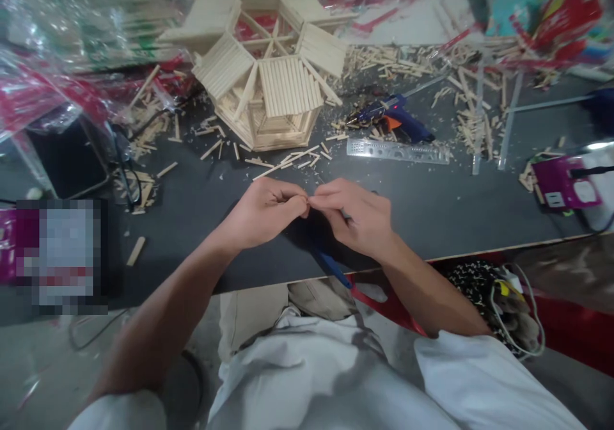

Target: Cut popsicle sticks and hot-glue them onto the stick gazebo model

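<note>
My left hand (pixel 268 212) and my right hand (pixel 352 215) meet fingertip to fingertip over the dark tabletop (pixel 201 225), both pinched closed. What the left fingers pinch is too small to make out. My right hand is wrapped round a blue-handled tool (pixel 330 265) whose handle sticks out below the palm toward me. Beyond the hands stands a hexagonal wooden-stick pavilion model (pixel 268 65) with slatted roof panels.
Loose stick pieces (pixel 288 160) lie in front of the model. A blue glue gun (pixel 398 118) and a clear ruler (pixel 398 151) lie to the right. Plastic wrap (pixel 57 39) covers the left. A purple power strip (pixel 561 183) sits far right.
</note>
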The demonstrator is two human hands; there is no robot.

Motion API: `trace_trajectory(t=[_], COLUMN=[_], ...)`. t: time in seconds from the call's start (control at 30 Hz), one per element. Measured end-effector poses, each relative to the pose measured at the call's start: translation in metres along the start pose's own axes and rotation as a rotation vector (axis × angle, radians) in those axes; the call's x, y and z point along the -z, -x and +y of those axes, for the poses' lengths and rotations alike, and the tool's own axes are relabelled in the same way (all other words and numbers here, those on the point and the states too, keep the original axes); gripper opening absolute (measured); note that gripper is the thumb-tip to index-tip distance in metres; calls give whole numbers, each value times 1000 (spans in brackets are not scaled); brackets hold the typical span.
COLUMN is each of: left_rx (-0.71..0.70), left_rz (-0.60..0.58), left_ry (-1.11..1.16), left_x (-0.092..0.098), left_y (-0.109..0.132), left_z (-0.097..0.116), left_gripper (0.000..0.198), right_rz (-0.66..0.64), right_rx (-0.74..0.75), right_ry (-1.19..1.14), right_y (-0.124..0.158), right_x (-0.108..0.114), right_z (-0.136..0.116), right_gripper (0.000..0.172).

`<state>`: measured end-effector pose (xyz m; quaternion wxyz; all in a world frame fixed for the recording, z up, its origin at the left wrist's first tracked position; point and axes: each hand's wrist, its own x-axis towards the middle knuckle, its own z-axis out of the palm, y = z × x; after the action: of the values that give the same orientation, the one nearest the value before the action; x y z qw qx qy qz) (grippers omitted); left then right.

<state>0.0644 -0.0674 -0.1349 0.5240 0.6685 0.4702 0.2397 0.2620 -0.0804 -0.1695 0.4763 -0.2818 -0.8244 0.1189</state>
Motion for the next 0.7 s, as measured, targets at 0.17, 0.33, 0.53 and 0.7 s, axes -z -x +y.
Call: trace_trajectory(t=[0.17,0.33,0.53,0.7], left_rx=[-16,-96,-161,-214], left_rz=[-56,-149,-45,63], left_ry=[-24,-47,-196,-235], left_x=[6,17,20,18], left_y=[0,6,8,8], left_z=[3,4,1,-1], left_gripper=[27,36,35,33], right_rz=[1,99,13,-364], right_rx=[-10,-86,-300,-465], right_ry=[-15,-16,64,307], right_y=[-1,-3,-8,12], right_x=[2,3,19,37], right_z=[-1,-1,-10,-33], right_gripper=[17,15,15,52])
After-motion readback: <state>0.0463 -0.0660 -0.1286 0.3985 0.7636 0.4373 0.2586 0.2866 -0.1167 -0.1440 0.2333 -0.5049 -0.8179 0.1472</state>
